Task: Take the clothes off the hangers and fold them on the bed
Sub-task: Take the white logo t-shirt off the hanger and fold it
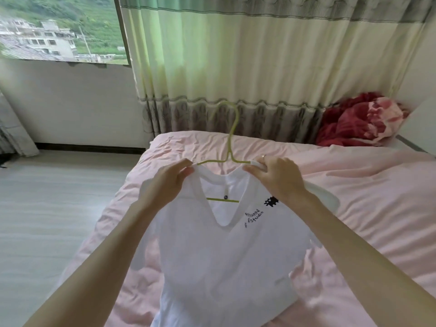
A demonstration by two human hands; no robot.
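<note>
Two hands pinched the shirt (221, 251) at its shoulders, mid-frame over the bed (354, 197): left hand (168, 182) and right hand (277, 177), each clamped on cloth beside the hanger (230, 147). The unhanging step looked underway; next, the neckline likely needed slipping off one hanger arm. Chest print ended in "Studio".

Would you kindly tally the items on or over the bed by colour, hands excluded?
White: 1, the T-shirt, held at the shoulders by the left hand and right hand
Yellow-green: 1, the hanger inside it
Red and pink: 1, the blanket
Total: 3
</note>
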